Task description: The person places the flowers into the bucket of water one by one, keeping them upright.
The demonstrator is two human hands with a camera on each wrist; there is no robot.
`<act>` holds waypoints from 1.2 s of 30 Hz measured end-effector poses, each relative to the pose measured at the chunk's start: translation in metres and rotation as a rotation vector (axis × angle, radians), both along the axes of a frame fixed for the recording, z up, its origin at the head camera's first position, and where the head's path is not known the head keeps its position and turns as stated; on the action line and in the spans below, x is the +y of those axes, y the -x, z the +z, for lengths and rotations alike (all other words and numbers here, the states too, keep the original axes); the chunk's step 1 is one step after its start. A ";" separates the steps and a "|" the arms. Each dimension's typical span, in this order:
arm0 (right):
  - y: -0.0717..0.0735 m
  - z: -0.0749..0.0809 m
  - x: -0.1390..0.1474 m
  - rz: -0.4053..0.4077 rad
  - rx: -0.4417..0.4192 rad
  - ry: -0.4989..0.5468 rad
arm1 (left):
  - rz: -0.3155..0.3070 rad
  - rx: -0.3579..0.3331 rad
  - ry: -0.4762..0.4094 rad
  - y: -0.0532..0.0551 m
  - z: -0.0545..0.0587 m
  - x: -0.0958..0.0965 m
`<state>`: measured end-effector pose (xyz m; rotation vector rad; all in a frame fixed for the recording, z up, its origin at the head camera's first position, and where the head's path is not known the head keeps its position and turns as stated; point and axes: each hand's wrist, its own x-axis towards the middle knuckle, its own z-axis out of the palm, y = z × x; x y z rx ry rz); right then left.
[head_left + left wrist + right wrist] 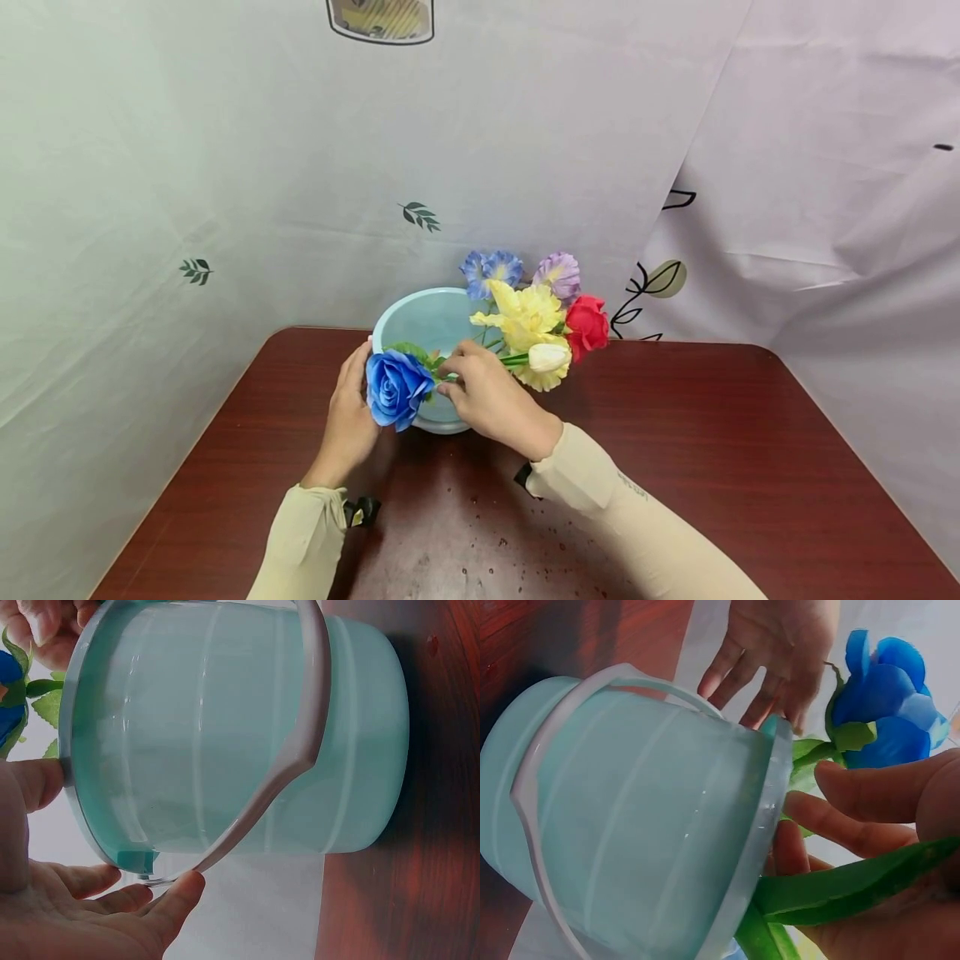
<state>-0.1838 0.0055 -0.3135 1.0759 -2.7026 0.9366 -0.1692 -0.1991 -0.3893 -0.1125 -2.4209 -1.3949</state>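
Observation:
A light blue-green bucket [427, 312] with a grey handle [311, 712] stands on the table. My left hand [352, 417] rests against its left rim. The thumb touches the rim, and the other fingers lie loosely extended by the handle joint. A blue rose [395, 388] leans out over the rim beside that hand. Above the opening, my right hand [491, 396] has thumb and forefinger near the rose's leaves, with a gap between them in the right wrist view. Yellow flowers [525, 312], a white tulip [549, 357] and a red rose [587, 325] lean out on the right.
Blue [491, 271] and purple flowers [558, 273] stand at the bucket's back right. Water drops dot the dark red table [712, 467] in front. A pale cloth [300, 167] with printed leaves hangs behind the table's back edge.

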 end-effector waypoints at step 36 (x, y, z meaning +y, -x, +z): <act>-0.004 0.021 0.038 -0.128 0.464 0.456 | 0.001 0.027 0.026 0.001 0.001 0.000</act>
